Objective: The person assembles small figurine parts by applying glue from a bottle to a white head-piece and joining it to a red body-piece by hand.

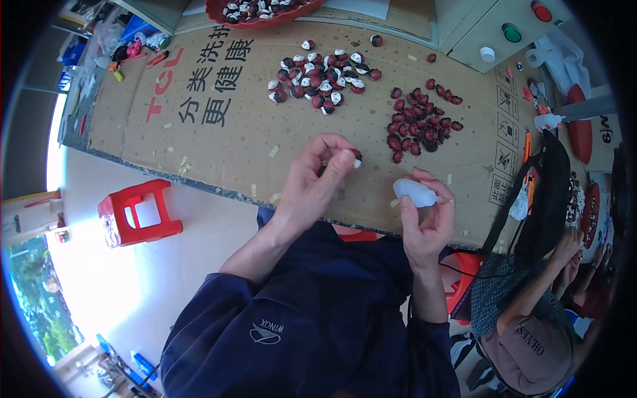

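My left hand pinches a small dark piece with a white spot between thumb and fingertips, just above the cardboard. In my right hand is a small white squeeze bottle, its thin clear nozzle pointing to the right. Beyond my hands lies a loose pile of rounded red, black and white pieces. Right of that pile, a group of dark red pieces with black edges is spread out, showing no white.
Printed cardboard covers the bench. A red bowl of similar pieces stands at the back. A red stool is on the floor at left. At right hangs a black strap-like cloth; beyond it a co-worker's arm reaches forward.
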`<state>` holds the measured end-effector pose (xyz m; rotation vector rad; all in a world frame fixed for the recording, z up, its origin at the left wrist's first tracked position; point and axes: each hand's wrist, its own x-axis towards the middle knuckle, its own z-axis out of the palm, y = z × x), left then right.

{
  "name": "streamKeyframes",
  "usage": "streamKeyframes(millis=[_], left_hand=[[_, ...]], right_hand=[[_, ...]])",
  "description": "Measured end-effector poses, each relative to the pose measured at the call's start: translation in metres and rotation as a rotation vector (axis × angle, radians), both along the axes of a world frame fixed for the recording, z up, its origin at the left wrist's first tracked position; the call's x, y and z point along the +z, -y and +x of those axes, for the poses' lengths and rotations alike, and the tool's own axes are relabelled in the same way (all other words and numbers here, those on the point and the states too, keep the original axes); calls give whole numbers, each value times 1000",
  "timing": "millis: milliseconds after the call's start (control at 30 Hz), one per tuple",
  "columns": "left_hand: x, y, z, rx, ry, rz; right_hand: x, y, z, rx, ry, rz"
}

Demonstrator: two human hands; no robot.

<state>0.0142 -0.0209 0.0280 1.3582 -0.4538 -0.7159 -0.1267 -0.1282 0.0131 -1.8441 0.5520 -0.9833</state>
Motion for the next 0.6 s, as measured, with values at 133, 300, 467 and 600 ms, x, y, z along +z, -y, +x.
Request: streamKeyframes(millis=[133,300,467,600], left_hand=[[-6,11,-35,-398,-658,-210],[2,19,-42,-392,-602,-164],[-4,13,-25,-341,-681,-146],[-4,9,-11,-343,-717,-182]], right_hand=[[-6,0,-1,-11,131,-66],[-7,6,-6,-49,29,-294],[13,10,-12,-48,69,143],[20,18,-35,53,-57,110]])
